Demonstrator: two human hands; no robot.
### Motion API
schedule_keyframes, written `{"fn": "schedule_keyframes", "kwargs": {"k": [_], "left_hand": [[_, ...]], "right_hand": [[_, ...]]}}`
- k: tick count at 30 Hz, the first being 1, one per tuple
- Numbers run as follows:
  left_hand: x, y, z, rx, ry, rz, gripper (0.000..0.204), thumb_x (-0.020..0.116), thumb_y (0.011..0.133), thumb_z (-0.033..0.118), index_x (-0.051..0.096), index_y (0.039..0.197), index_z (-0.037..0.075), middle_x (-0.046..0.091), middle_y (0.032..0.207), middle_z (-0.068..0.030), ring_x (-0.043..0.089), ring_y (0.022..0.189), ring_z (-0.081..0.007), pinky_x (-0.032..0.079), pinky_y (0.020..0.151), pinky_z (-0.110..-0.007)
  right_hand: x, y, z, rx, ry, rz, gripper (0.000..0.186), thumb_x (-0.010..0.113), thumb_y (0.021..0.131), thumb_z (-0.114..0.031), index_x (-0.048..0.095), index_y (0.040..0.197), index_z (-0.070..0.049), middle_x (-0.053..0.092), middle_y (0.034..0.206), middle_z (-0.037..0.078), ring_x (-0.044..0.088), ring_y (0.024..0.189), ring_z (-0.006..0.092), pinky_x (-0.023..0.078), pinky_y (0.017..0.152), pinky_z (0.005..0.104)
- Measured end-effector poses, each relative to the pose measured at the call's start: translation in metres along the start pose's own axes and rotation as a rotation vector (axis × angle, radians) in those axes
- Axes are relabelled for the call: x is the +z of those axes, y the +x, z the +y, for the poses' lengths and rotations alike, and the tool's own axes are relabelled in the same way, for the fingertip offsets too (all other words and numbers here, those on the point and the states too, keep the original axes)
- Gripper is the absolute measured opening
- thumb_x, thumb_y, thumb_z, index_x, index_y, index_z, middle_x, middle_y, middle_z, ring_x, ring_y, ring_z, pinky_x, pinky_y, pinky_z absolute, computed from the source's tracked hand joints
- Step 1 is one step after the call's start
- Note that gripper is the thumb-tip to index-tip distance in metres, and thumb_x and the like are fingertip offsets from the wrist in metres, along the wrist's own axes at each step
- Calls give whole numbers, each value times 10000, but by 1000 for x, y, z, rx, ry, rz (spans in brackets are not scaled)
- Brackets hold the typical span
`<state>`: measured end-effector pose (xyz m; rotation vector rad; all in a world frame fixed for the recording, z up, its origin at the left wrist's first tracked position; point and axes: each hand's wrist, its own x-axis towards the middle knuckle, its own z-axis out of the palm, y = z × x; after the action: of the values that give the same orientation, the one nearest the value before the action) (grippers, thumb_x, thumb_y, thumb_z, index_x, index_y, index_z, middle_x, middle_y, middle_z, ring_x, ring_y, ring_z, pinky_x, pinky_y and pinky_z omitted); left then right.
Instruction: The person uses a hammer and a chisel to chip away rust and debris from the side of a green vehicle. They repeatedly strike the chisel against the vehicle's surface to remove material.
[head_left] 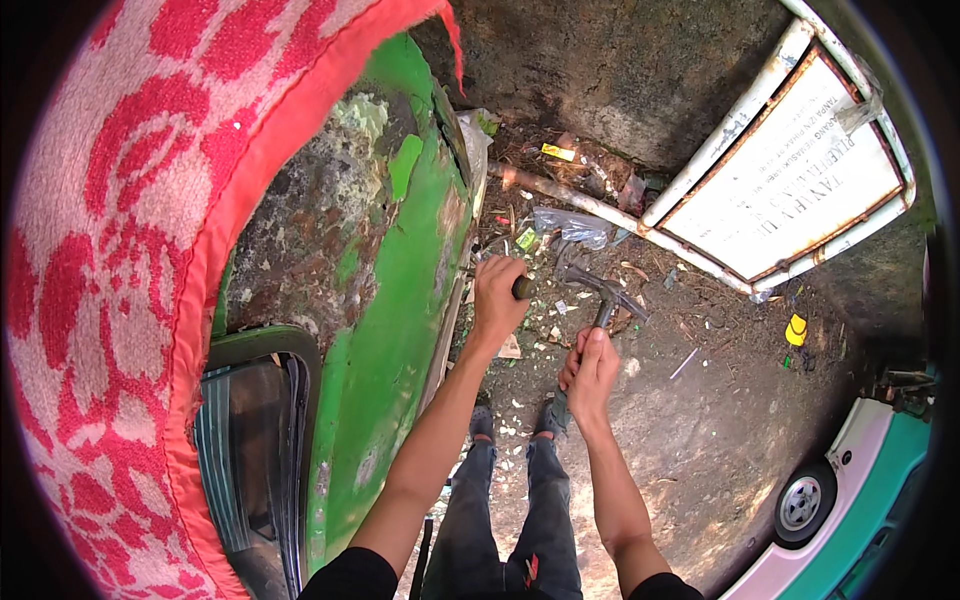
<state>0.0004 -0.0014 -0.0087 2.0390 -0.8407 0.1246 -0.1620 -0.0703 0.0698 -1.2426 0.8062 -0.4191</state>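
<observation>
My right hand (590,372) is wrapped round the handle of a claw hammer (610,298), its metal head pointing away from me above the ground. To its left, my left hand (496,298) is closed on a tool with a dark, rounded handle end (522,287); the fingers hide the rest, so its kind does not show. This hand is at the edge of a green vehicle body (405,290), whose paint has peeled to a rough, rusty patch (310,230). Whether the held tool touches the metal cannot be made out. The hammer head is apart from the tool's handle end.
A red and pink patterned cloth (110,300) covers the vehicle's left part, beside a dark-framed window (255,440). A white framed sign (785,165) leans at the far right. Paint chips and plastic litter (575,226) lie on the ground. Another vehicle (830,510) stands at lower right.
</observation>
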Motion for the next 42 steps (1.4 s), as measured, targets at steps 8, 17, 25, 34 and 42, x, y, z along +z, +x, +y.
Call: {"fn": "schedule_keyframes", "kwargs": {"k": [8, 17, 25, 34, 42], "left_hand": [[11, -15, -9, -29, 70, -65, 306, 722, 571, -57, 589, 833, 27, 571, 796, -111, 554, 839, -336, 404, 773, -427], [20, -11, 1, 131, 87, -45, 312, 684, 522, -78, 525, 766, 32, 532, 757, -114, 536, 788, -338, 397, 726, -420], [27, -17, -11, 40, 196, -146, 370, 757, 543, -53, 600, 870, 21, 606, 869, -113, 569, 889, -340, 417, 838, -441], [29, -12, -8, 92, 167, -84, 289, 712, 555, -34, 553, 787, 33, 552, 776, -106, 541, 805, -335, 405, 757, -421], [24, -11, -7, 46, 158, -129, 353, 805, 558, 13, 581, 831, 29, 580, 815, -110, 555, 858, -337, 424, 787, -440]], "right_hand": [[-12, 6, 16, -3, 6, -18, 473, 375, 1080, -436, 463, 835, -41, 348, 575, -33, 334, 460, 50, 303, 403, 240], [-32, 11, 55, 57, 97, -48, 452, 356, 1086, -428, 441, 842, -58, 326, 569, -40, 323, 454, 48, 319, 398, 240], [-44, 10, 57, 115, 60, -95, 444, 363, 1084, -429, 444, 841, -66, 349, 573, -36, 334, 449, 46, 318, 397, 238], [-43, 13, 57, 142, 59, -124, 427, 381, 1087, -404, 459, 837, -66, 355, 579, -43, 339, 455, 37, 308, 396, 233], [-36, 6, 60, 104, 117, -113, 462, 343, 1080, -471, 414, 848, -78, 321, 554, -34, 307, 429, 56, 319, 397, 248]]}}
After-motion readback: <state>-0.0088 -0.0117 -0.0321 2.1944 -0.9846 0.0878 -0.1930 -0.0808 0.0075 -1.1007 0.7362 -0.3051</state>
